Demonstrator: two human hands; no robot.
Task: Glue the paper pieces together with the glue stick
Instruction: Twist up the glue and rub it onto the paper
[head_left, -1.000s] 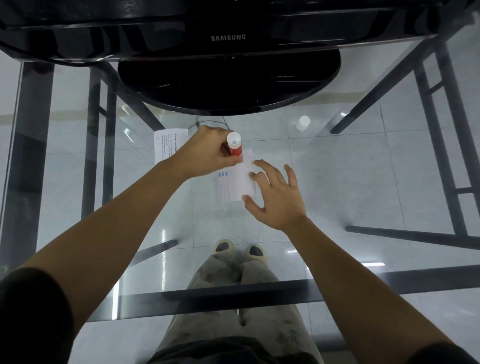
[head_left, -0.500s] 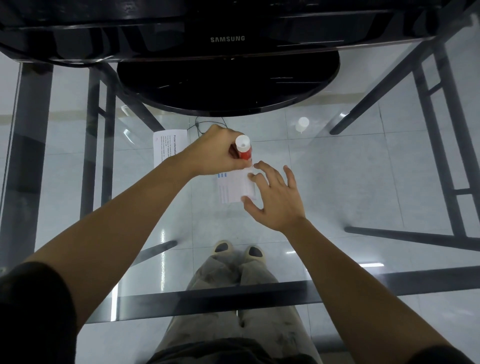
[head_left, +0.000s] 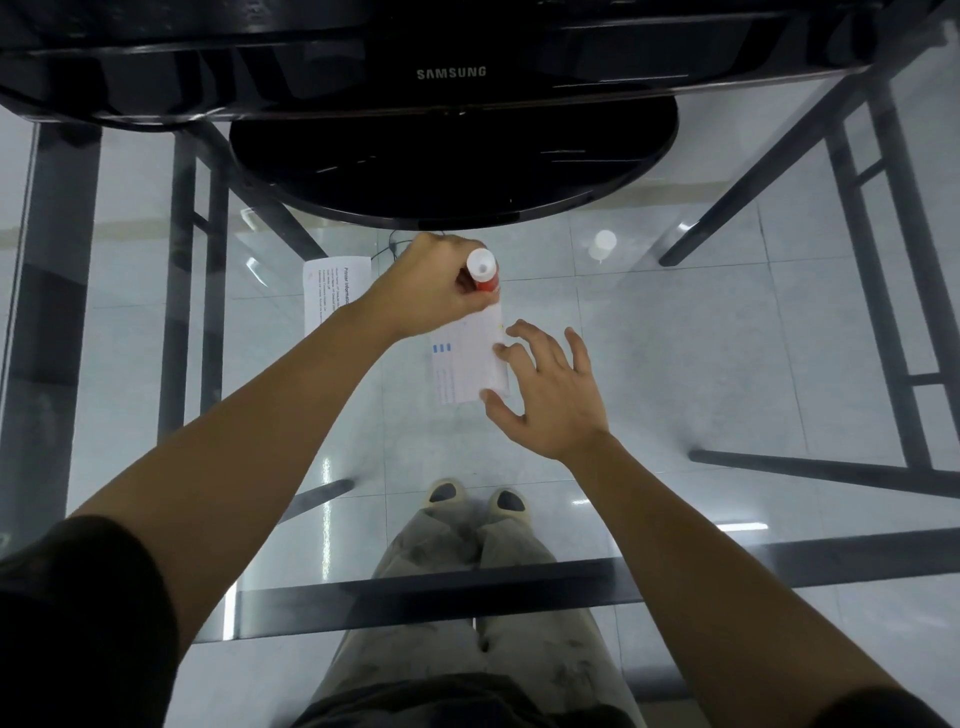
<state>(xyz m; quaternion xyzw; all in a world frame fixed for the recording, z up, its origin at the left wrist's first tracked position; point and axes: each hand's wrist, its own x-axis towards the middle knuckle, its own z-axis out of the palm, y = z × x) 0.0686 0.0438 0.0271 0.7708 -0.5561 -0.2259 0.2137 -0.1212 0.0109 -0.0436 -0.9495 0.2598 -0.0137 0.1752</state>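
On the glass table, my left hand (head_left: 434, 288) is closed around a red glue stick (head_left: 483, 273) with a white end facing up; its lower end meets the far edge of a small white paper piece (head_left: 465, 361) printed with blue marks. My right hand (head_left: 545, 387) rests spread on that paper's right side, fingertips pressing it flat. A second white paper piece (head_left: 332, 293) with printed text lies to the left, partly hidden under my left wrist.
A black Samsung monitor with a round base (head_left: 457, 166) stands just beyond the papers. A small white cap (head_left: 602, 244) lies to the right on the glass table (head_left: 675, 364). Dark table frame bars and my legs show through the glass.
My left hand slid the glue stick rightward along the paper's far edge, then back left a little. My right hand has hardly moved.
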